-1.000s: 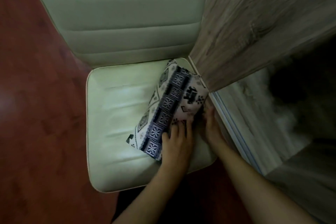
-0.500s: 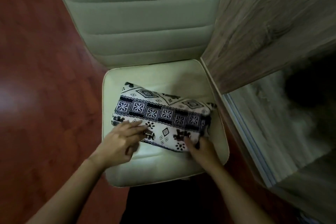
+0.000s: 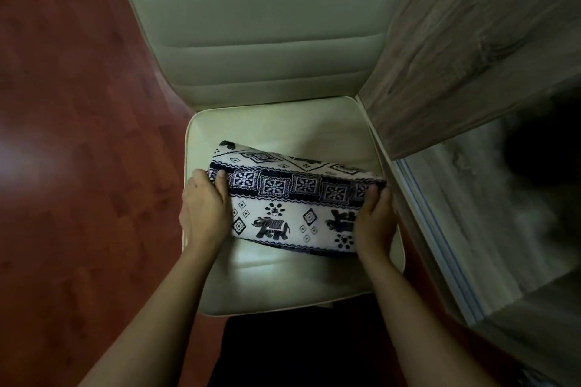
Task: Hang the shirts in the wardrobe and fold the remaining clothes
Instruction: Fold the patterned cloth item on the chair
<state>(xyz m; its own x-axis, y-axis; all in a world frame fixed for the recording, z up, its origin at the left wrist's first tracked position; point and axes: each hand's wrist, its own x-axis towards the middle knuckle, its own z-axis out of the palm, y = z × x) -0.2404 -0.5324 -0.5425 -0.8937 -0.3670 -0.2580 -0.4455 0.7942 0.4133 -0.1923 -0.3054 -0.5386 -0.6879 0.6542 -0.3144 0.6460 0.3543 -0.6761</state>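
Cream-and-navy elephant-print folded garment (image 3: 292,207) is lying across the chair seat (image 3: 276,283) w/ left hand (image 3: 204,207) & right hand (image 3: 374,223) each gripping an end, thumbs on top; I'm judging both ends need lifting level so folds aren't slipping.

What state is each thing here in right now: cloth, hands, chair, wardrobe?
Patterned cloth: folded into a long bundle, across the chair seat, held at both ends.
Left hand: grips the cloth's left end.
Right hand: grips the cloth's right end.
Chair: upright, seat bearing the cloth.
Wardrobe: appears open; inside too dim to tell.
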